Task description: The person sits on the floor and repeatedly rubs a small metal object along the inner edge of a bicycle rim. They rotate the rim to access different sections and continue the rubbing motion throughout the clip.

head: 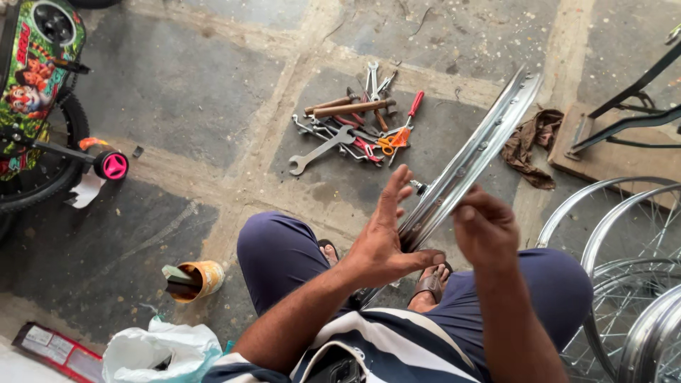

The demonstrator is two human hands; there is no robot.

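The stone-slab floor [191, 92] carried a heap of wrenches, pliers and hammers [355, 124] at the far middle, a brown rag [528, 145] to its right, a tipped yellow can [195, 280] at near left, and a white bag [159, 354] nearest.

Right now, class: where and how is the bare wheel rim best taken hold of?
Grip the wheel rim at its near lower arc, from both sides, as the left hand and right hand flank it. It stands on edge, tilted away, so the far end is awkward to control.
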